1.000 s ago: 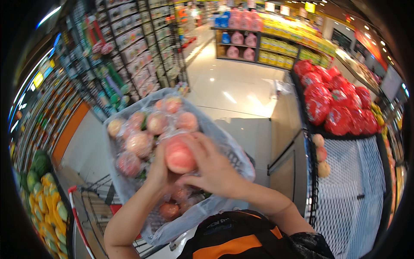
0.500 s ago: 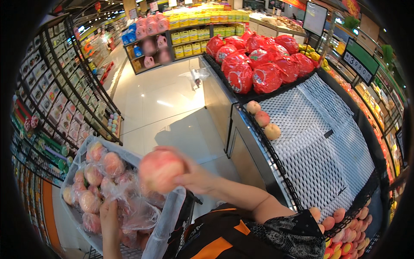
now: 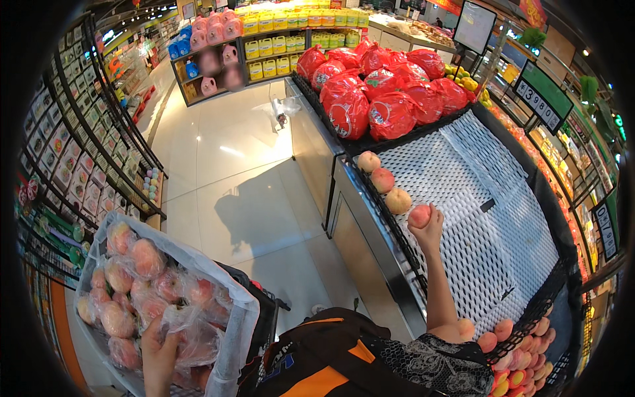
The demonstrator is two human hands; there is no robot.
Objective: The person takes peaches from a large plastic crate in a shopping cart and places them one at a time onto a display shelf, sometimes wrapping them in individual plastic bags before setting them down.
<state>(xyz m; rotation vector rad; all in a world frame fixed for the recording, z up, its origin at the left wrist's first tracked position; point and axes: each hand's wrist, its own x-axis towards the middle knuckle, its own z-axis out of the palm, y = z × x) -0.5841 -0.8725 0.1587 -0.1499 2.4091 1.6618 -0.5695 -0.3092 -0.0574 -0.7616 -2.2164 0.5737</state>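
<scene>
My right hand [image 3: 430, 230] is closed around a pink peach [image 3: 419, 216] at the near left edge of the display stand, on the white foam netting [image 3: 476, 225]. Three peaches stand in a line just beyond it, the closest a pale yellow peach [image 3: 398, 201]. At lower left, my left hand [image 3: 159, 351] is inside a crate [image 3: 246, 304] lined with white sheeting. Its thumb and fingers are bent at a clear plastic bag [image 3: 192, 327] lying over the fruit; the exact grip is partly hidden. Several plastic-wrapped peaches [image 3: 119, 314] fill the crate.
Red wrapped bundles [image 3: 377, 92] cover the far end of the stand. More peaches [image 3: 522, 357] are heaped at its near right corner, behind a black mesh edge [image 3: 509, 344]. A wire rack [image 3: 79, 132] of hanging packets rises at left. Yellow jugs [image 3: 271, 66] line a far shelf.
My right hand has carried the peach from above the crate rightward to the stand's edge. My left hand stays in the crate, slightly lower. The view has shifted a little.
</scene>
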